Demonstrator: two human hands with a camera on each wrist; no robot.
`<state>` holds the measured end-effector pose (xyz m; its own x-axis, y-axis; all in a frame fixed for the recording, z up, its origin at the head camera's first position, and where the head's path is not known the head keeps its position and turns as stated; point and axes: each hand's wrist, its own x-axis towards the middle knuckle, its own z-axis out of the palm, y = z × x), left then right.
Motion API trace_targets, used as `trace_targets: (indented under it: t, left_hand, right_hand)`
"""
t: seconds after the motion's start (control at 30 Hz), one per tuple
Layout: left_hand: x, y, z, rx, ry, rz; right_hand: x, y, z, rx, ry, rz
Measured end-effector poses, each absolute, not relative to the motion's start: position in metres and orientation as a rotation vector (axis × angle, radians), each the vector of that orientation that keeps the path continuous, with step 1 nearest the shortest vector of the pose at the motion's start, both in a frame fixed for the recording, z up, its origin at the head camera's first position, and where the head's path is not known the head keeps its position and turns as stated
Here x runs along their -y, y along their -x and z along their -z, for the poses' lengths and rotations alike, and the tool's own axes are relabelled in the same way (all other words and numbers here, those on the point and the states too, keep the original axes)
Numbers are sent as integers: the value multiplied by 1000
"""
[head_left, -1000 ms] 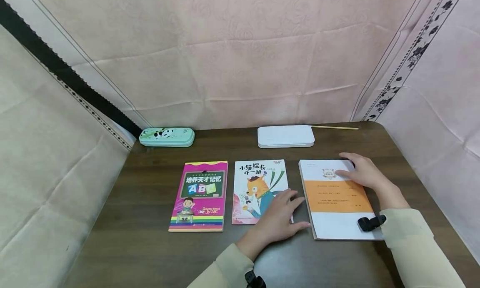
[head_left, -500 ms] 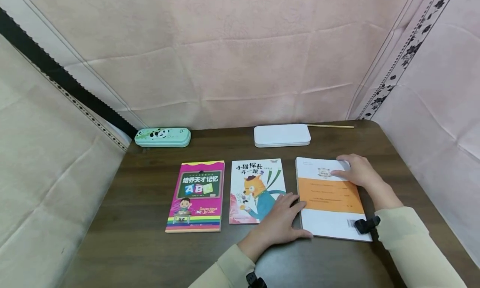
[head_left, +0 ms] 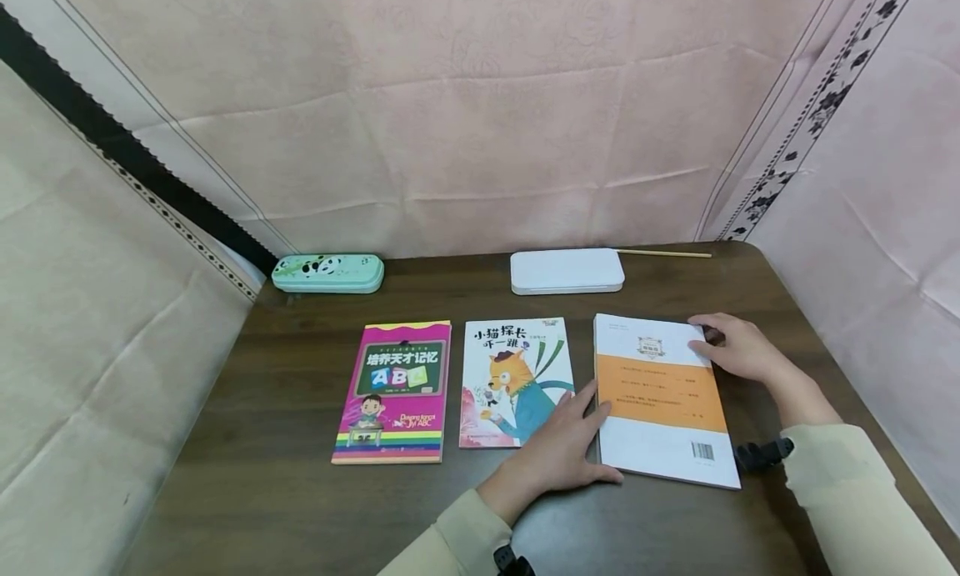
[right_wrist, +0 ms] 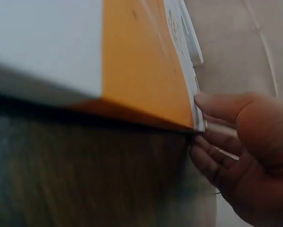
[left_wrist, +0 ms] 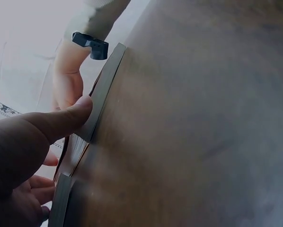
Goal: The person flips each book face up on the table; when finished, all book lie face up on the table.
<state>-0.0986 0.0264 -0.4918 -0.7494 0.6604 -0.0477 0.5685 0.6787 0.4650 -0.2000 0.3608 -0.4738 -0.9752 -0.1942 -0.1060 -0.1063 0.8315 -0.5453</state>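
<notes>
A thick white book [head_left: 660,338] with an orange band and a barcode lies on the right. My left hand [head_left: 558,451] is at its lower left corner, fingertips at the left side, thumb at the front edge; the left wrist view shows this thumb [left_wrist: 68,120] up close. My right hand [head_left: 742,351] is at the top right corner. In the right wrist view its thumb [right_wrist: 222,106] touches the book's edge while the fingers bend round below the corner. Left of this book lies a cat picture book [head_left: 517,384], partly under my left hand, then a pink ABC book [head_left: 393,393].
Along the back of the brown table [head_left: 247,476] stand a mint panda pencil case [head_left: 327,273] and a white flat case [head_left: 567,272]. A thin yellowish stick [head_left: 667,252] lies by the white case. Pale patterned cloth [head_left: 480,117] hangs around the table.
The white book has turned slightly, its lower right corner moving left and toward me. My right hand has slid right, off the cover to its corner. My left fingertips came to the book's left side.
</notes>
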Motion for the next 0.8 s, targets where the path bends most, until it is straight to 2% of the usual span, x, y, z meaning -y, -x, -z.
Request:
trace_targets:
  t: [0.33,0.8]
  left_hand:
    - [-30,97,487,-2643,-951,-672]
    - [-32,96,490,-2659,-944,-623]
  right_hand:
    - [-380,201,481,-2827,457,992]
    - [-394,196,493,-2947,531,1050]
